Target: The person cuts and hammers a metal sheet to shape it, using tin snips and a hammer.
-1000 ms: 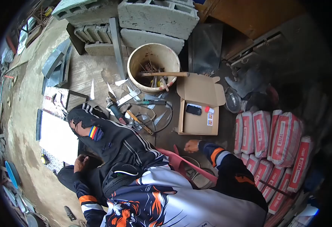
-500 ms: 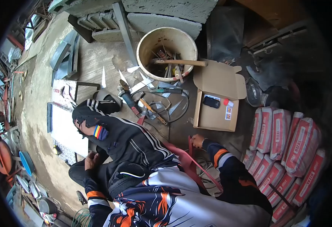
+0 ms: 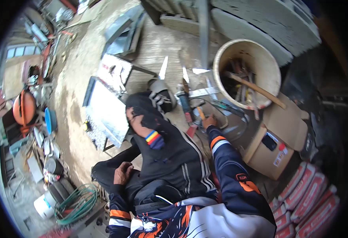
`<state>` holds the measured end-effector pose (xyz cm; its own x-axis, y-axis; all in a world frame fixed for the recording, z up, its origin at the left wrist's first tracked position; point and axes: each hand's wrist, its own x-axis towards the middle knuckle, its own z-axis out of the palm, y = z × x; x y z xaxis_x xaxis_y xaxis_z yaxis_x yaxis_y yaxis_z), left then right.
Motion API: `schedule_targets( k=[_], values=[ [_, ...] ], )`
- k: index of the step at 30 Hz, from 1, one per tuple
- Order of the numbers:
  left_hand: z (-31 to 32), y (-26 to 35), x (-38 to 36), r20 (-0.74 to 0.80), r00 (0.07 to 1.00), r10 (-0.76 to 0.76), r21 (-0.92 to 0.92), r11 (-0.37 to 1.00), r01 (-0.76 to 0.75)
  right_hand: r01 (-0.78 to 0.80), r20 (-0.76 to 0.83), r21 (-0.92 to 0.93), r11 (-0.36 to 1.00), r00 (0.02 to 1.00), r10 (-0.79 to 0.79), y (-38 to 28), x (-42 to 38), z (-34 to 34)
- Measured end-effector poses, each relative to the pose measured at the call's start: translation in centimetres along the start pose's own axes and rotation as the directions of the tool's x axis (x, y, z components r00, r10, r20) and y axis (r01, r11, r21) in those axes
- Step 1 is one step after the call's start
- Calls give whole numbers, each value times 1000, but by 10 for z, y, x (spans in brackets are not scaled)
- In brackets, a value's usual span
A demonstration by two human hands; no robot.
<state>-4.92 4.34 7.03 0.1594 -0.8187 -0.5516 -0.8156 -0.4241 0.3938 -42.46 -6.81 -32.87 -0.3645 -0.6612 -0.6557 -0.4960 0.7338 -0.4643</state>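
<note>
The right hand (image 3: 210, 121) is stretched out low over the floor, its fingers at the yellow handle (image 3: 201, 113) of a tool that lies among cords and scraps. From where I stand the fingers blur into the handle, so I can't tell whether they have closed around it or merely touch it. The handle pokes out just past the fingers, beside the angle grinder (image 3: 186, 107), which lies on the concrete.

The left hand (image 3: 123, 173) rests on the black trousers (image 3: 170, 158), empty, the fingers loose and slightly bent.

Just past the right hand there's a green tool (image 3: 223, 106) on the floor, with pointed offcuts (image 3: 163, 68) of metal scattered near the grinder. Beyond those stands a pale bucket (image 3: 216, 65) full of odds and ends, a wooden shaft (image 3: 263, 91) leaning out over its rim. Near the bucket, on the person's right, an open cardboard box (image 3: 261, 160) holds a dark phone (image 3: 269, 141) and a small red-capped item (image 3: 283, 149). Red-and-white bags (image 3: 308, 190) are piled farther back on that side.

On the left, a bright metal panel (image 3: 108, 105) lies by the knee, a tape measure (image 3: 87, 126) at its edge. Farther off are a blue basin (image 3: 50, 121) and a coiled green hose (image 3: 79, 204).
</note>
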Motion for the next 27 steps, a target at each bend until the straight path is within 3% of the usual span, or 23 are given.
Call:
schedule_targets(
  k=[2, 3, 4, 7, 11, 13, 15, 16, 18, 21, 23, 25, 26, 27],
  values=[
    [-3, -2, -16, -25, 996, -82, -99, 992, 79, -99, 159, 14, 995, 983, 96, 14, 27, 38],
    [-4, -5, -23, -33, 989, -142, -179, 975, 134, -81, 252, 35, 996, 965, 70, 14, 27, 38],
    [-7, 1, -30, -71, 986, -149, -187, 973, 133, -46, 268, -17, 999, 962, 49, 23, 33, 49],
    [-13, -1, -40, -36, 970, -241, -437, 877, 202, 80, 164, -152, 985, 985, -55, 34, 27, 61],
    [-15, 11, -40, -27, 968, -251, -383, 897, 222, 107, 328, -316, 943, 945, 2, 46, 49, 73],
    [-14, 6, -31, -35, 973, -228, -346, 916, 202, 163, 263, -22, 986, 953, -152, 63, 52, 73],
    [-17, 7, -22, -51, 980, -191, -329, 930, 164, 254, 65, 79, 964, 964, -259, 16, 3, 21],
    [-17, 7, -19, -70, 977, -201, -341, 925, 166, 277, 73, 76, 958, 957, -282, 6, -3, 11],
    [-16, 5, -9, -44, 989, -140, -374, 921, 113, 412, -81, 243, 878, 911, -405, -10, -6, -7],
    [-12, 3, 11, -49, 993, -104, -414, 907, 75, 526, -95, 352, 775, 843, -529, -50, -7, -50],
    [-5, 0, 29, -102, 990, -102, -401, 914, 53, 596, -154, 295, 746, 801, -579, -87, -13, -80],
    [2, -10, 54, -158, 985, -68, -252, 967, 27, 668, -196, 332, 666, 740, -644, -130, -17, -109],
    [5, -14, 67, -176, 982, -65, -280, 960, 13, 709, -246, 288, 644, 705, -665, -152, -19, -122],
    [9, -16, 80, -236, 971, -33, -60, 998, 19, 731, -246, 266, 628, 681, -689, -179, -27, -138]
  ],
)
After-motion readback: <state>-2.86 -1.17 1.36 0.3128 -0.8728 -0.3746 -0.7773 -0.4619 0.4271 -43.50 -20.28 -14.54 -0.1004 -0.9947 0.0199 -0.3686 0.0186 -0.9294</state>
